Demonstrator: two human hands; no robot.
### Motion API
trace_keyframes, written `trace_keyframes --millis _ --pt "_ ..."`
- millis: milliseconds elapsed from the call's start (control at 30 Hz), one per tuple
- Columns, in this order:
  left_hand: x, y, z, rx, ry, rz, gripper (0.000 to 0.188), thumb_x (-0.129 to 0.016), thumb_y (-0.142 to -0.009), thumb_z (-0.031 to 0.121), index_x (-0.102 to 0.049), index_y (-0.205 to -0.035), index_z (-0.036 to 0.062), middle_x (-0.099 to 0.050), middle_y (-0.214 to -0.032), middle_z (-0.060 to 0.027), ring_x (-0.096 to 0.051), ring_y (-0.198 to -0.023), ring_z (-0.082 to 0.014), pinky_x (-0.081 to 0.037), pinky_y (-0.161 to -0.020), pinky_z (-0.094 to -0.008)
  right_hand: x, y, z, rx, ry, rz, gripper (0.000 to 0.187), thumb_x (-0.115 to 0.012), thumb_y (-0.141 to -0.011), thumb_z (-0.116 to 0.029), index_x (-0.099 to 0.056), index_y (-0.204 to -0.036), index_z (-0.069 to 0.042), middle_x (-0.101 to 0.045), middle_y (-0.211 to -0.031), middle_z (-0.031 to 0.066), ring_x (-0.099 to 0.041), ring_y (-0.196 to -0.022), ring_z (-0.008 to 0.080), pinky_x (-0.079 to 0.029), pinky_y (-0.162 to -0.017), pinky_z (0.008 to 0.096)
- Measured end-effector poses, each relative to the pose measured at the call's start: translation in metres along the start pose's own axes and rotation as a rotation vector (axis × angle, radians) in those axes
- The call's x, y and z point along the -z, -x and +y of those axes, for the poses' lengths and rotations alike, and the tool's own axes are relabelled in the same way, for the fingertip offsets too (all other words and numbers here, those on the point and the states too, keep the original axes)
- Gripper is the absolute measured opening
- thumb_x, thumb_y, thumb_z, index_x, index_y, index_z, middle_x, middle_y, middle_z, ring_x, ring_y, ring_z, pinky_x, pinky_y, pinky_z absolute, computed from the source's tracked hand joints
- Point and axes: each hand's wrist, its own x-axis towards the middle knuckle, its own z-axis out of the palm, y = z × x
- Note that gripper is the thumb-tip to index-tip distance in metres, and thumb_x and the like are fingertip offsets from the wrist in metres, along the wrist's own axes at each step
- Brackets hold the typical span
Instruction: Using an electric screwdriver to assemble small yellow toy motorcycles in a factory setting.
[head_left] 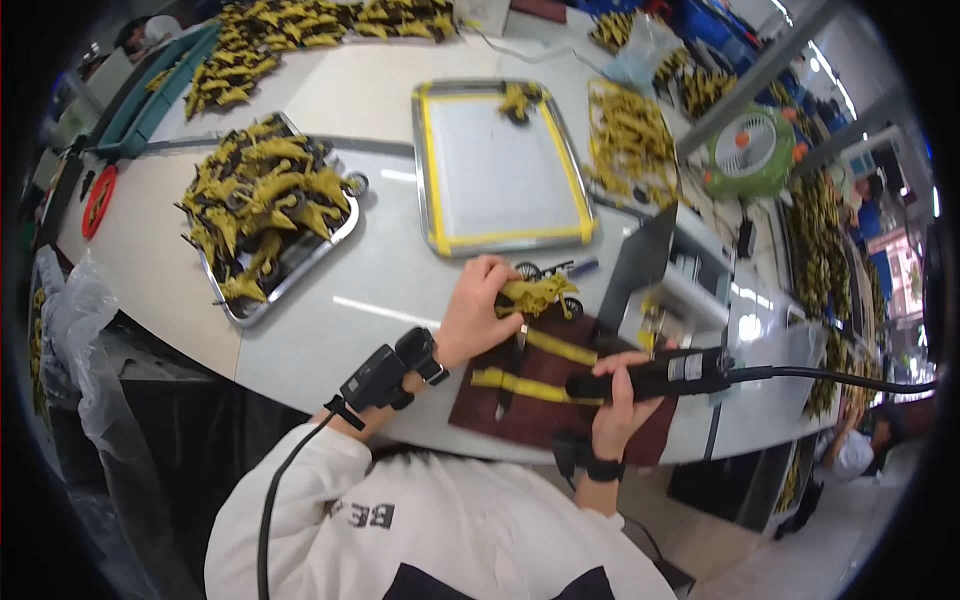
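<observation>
My left hand [483, 312] is closed round a yellow toy motorcycle [540, 294] with black wheels, held just above the far side of a dark red mat [525, 415]. In my right hand [622, 405] is a black corded electric screwdriver [660, 379], lying sideways with its front end toward the left. Its tip is hard to make out. Two yellow tape strips [530, 387] run across the mat beneath the tool. Behind the toy lies a small dark blue-black piece [582, 268].
A metal tray [340, 235] heaped with yellow and black toy parts stands left. A white, yellow-taped tray [500, 180] with one part lies ahead. Right of the mat are a grey open box [690, 280] and a green fan [750, 150]. The tool's cord [840, 374] runs right.
</observation>
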Motion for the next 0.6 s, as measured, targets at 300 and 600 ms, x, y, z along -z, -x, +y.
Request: trace_keyframes --millis 300,600 --pt "-0.006 0.031 0.026 0.114 0.208 -0.174 0.04 -0.068 -0.061 0.01 -0.052 -0.096 -0.0003 -0.052 -0.092 -0.0146 -0.051 -0.087 -0.0331 -0.044 -0.078 -0.0382 -0.014 0.03 -0.01 0.094 -0.008 0.258 0.067 -0.056 -0.082 0.003 -0.017 -0.135 -0.002 -0.056 -0.083 0.009 -0.058 -0.074 0.0177 -0.048 -0.078 0.0341" --pt "0.019 0.036 0.032 0.379 0.745 -0.285 0.037 -0.073 -0.074 0.016 -0.056 -0.103 0.0005 -0.061 -0.099 -0.0065 -0.056 -0.087 -0.0122 -0.046 -0.074 -0.0265 -0.015 0.037 -0.006 0.124 0.151 0.3 0.061 -0.05 -0.085 -0.001 -0.018 -0.138 -0.001 -0.055 -0.08 0.0092 -0.056 -0.069 0.0164 -0.048 -0.073 0.0338"
